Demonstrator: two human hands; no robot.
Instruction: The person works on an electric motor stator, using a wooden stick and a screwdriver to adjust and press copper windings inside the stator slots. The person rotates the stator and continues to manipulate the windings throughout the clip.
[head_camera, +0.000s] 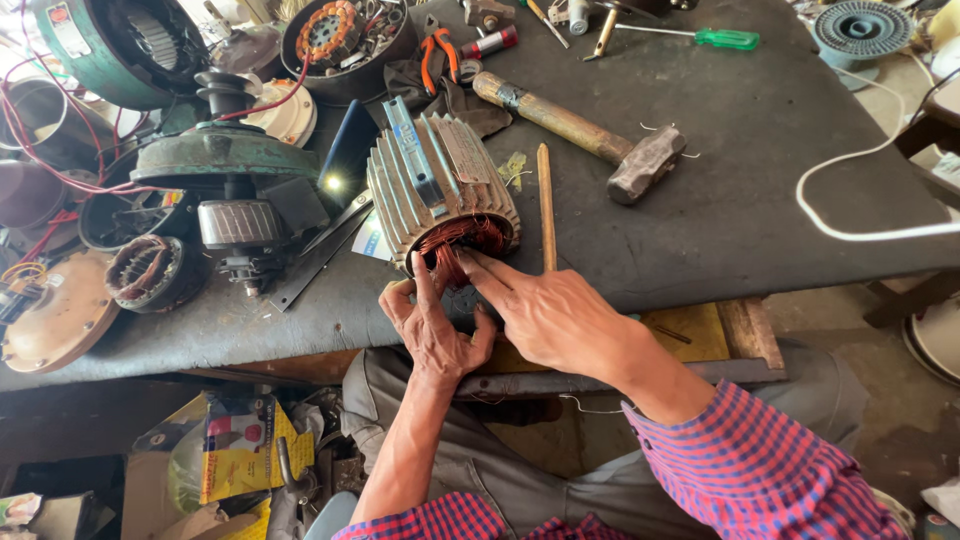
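Hands (500, 320) work open-fingered at stator (445, 190) windings on cluttered dark workbench (760, 160); nothing gripped.

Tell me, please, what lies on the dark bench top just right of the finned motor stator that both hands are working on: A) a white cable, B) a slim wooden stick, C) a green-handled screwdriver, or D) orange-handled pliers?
B: a slim wooden stick lies lengthwise right beside the finned motor stator, whose copper windings the left hand and right hand touch.
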